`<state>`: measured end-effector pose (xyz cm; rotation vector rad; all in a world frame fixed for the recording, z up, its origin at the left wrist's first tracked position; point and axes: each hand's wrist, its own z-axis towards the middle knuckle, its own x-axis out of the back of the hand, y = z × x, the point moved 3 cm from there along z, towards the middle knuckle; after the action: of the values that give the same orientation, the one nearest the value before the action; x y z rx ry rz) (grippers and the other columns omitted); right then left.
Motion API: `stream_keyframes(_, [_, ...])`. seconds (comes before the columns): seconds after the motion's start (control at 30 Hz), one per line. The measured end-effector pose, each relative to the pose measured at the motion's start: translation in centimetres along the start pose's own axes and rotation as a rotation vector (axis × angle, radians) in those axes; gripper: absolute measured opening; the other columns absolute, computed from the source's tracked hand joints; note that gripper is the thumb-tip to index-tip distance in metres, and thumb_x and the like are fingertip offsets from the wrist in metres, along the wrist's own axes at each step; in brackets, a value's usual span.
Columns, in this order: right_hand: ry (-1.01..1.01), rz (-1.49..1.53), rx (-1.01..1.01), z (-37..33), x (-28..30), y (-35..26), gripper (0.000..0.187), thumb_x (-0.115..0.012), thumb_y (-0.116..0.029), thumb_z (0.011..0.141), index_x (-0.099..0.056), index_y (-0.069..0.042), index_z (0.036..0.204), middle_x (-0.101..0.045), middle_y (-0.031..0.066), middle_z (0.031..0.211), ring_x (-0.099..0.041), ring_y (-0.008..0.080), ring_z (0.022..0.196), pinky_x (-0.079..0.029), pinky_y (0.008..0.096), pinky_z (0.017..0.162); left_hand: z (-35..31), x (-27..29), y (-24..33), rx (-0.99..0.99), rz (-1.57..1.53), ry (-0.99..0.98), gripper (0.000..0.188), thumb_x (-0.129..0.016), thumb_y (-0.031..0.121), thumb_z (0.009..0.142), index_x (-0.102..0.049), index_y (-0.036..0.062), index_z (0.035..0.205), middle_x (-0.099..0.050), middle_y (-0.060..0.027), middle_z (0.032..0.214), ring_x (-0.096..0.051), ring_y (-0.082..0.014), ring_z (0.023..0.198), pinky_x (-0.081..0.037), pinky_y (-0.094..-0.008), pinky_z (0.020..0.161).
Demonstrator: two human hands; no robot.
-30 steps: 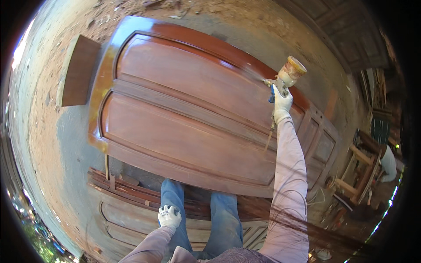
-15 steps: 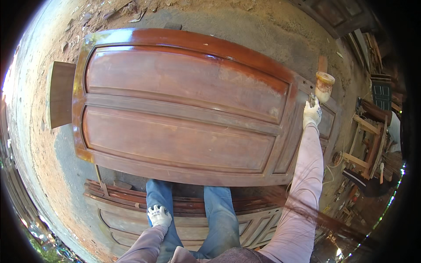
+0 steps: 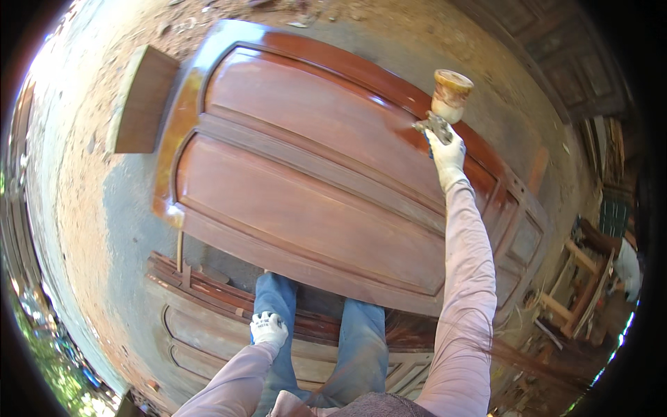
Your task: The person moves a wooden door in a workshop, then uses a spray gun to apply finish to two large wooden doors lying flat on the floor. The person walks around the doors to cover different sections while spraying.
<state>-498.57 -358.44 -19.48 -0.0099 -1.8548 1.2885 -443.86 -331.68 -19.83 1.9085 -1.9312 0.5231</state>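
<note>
My right hand (image 3: 449,153), in a white glove, is closed around a metal spray gun (image 3: 436,126). A cup (image 3: 451,94) with brownish stains and pale contents stands on top of the gun. The gun is over the far side of a large panelled wooden door (image 3: 306,149), its nozzle toward the left, with a faint reddish mist by it. Glossy red-brown finish covers the door's far rail and left end; the panels look duller. My left hand (image 3: 269,329), also gloved, rests on my left leg with its fingers laid over the jeans, holding nothing.
A wooden block (image 3: 144,101) stands by the door's left end. More panelled doors (image 3: 215,333) lie stacked beneath and behind my legs. Another dark door (image 3: 563,62) is at the far right. A wooden frame (image 3: 587,278) and scrap lie to the right on the dirt ground.
My right hand has carried the spray gun left along the door's far side from its right end. The view has turned, so the door appears more tilted. My left hand stays on the leg.
</note>
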Motion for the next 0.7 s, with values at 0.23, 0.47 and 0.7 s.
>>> stream_keyframes(0.23, [-0.072,0.236,0.122,2.5,-22.6,-18.2,0.034,-0.074,-0.02,0.076,-0.068,-0.01,0.108,-0.072,0.0055,0.088,-0.066,0.0133,0.077,-0.05,0.0298,0.072,1.1,1.7,-4.4,-0.012,-0.114,0.013,0.024,-0.057,0.033,0.08,-0.068,0.0181,0.096,-0.06,-0.0052,0.11,-0.048,-0.0291,0.112,-0.039,-0.0422,0.094])
stream_keyframes(0.47, [-0.265,0.827,-0.134,0.4,-35.1,-26.0,0.025,-0.072,-0.01,0.076,-0.067,-0.007,0.1,-0.06,-0.0001,0.067,-0.052,0.0068,0.046,-0.046,0.0227,0.04,1.1,2.0,-5.9,-0.056,-0.207,0.198,0.017,-0.062,0.028,0.075,-0.07,0.0154,0.083,-0.065,-0.0062,0.098,-0.055,-0.0322,0.1,-0.048,-0.0442,0.085])
stream_keyframes(0.7, [-0.062,0.624,-0.211,-3.0,-22.9,-12.8,0.026,-0.074,-0.013,0.078,-0.066,-0.006,0.101,-0.058,-0.0028,0.067,-0.05,0.0054,0.048,-0.043,0.0232,0.041,1.0,2.2,-4.1,-0.004,-0.138,0.046,0.022,-0.058,0.032,0.079,-0.069,0.0176,0.091,-0.062,-0.006,0.107,-0.05,-0.0307,0.11,-0.041,-0.0427,0.092])
